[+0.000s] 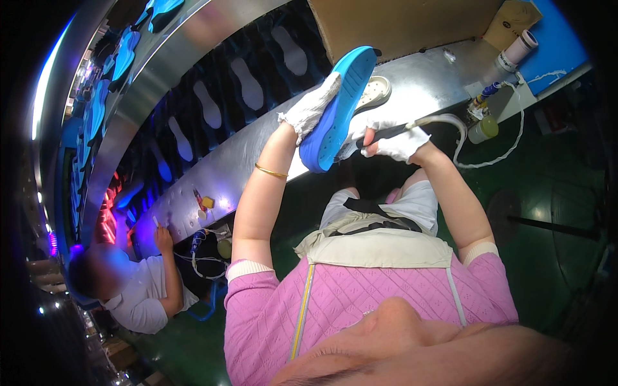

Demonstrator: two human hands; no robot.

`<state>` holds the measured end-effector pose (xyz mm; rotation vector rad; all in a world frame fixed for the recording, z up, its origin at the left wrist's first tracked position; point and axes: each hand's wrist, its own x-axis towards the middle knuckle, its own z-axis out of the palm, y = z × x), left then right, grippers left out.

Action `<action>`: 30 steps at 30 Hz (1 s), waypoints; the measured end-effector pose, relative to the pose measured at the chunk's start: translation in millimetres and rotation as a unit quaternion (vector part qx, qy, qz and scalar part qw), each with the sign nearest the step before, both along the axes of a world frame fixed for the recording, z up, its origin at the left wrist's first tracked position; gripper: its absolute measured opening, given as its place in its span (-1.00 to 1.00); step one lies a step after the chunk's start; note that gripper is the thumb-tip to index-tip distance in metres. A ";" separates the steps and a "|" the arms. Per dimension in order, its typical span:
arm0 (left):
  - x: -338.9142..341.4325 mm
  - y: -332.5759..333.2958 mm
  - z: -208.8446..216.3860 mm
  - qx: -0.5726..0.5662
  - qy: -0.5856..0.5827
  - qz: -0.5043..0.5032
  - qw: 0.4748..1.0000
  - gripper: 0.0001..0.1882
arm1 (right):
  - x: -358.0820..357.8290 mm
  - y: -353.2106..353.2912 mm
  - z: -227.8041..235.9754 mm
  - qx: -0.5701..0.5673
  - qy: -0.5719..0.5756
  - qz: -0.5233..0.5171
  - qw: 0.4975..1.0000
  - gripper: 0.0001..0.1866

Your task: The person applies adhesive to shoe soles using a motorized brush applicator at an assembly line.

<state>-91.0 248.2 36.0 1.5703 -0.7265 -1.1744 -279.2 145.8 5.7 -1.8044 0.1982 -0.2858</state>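
Blue sole (351, 87), edge in L hand (311, 110); gap; R hand (398, 145) w/ tool (390, 131).

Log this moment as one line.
left hand: holding blue sole | right hand: gripping dark tool | pale perforated shoe piece: partly behind sole | co-worker: at picture's left

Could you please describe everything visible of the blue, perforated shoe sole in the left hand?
The blue, perforated, foam-like shoe sole is long and rounded at both ends, with a light-blue face, small dark holes and a thick, deeper-blue side; a dark patch shows at its upper tip. It is held tilted, slanting toward the picture's upper right, by the grip of the white-gloved left hand along its left side. In view it overlaps the long, shiny metal bench.
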 end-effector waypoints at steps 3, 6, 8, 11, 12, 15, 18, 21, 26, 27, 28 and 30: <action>3.8 3.1 -2.4 0.010 -0.016 0.017 1.000 -0.12 | 2.6 -7.1 2.3 0.174 -0.036 -0.030 0.984 -0.87; 12.9 8.4 -5.3 0.008 0.026 0.032 0.999 -0.16 | 7.6 -9.9 5.3 0.064 -0.009 -0.007 0.998 -0.86; 20.1 15.6 -8.2 -0.031 0.059 0.027 0.997 -0.13 | 9.0 -9.7 8.6 0.014 0.040 0.019 0.999 -0.83; 36.4 33.9 -14.1 -0.129 0.069 0.101 0.984 -0.09 | 9.4 -6.9 15.9 0.076 0.006 -0.012 0.997 -0.82; 42.8 43.0 -17.4 -0.231 0.143 0.127 0.954 -0.08 | 10.8 -5.8 18.5 0.123 -0.022 -0.031 0.992 -0.82; 67.5 65.2 -32.5 -0.418 0.371 0.076 0.826 -0.09 | 22.1 3.1 22.6 0.212 -0.117 -0.043 0.969 -0.78; 81.0 80.5 -60.3 -0.171 0.420 0.141 0.880 -0.18 | 38.8 20.3 17.2 0.222 -0.137 -0.081 0.962 -0.75; 62.1 86.2 -95.3 -0.237 0.491 0.120 0.830 -0.35 | 55.0 34.7 6.5 0.133 -0.116 -0.124 0.977 -0.77; 18.2 95.9 -109.7 -0.345 0.451 0.061 0.821 -0.26 | 87.6 48.9 -4.1 0.025 -0.174 -0.168 0.970 -0.83; 11.4 96.6 -106.0 -0.355 0.458 0.079 0.811 -0.25 | 95.4 52.3 -3.9 0.003 -0.203 -0.176 0.963 -0.82; 9.3 97.8 -101.1 -0.346 0.458 0.081 0.815 -0.23 | 103.4 57.9 -3.3 -0.015 -0.236 -0.185 0.954 -0.82; 8.0 100.0 -92.7 -0.326 0.461 0.099 0.819 -0.20 | 112.5 69.2 -0.1 -0.072 -0.213 -0.172 0.959 -0.82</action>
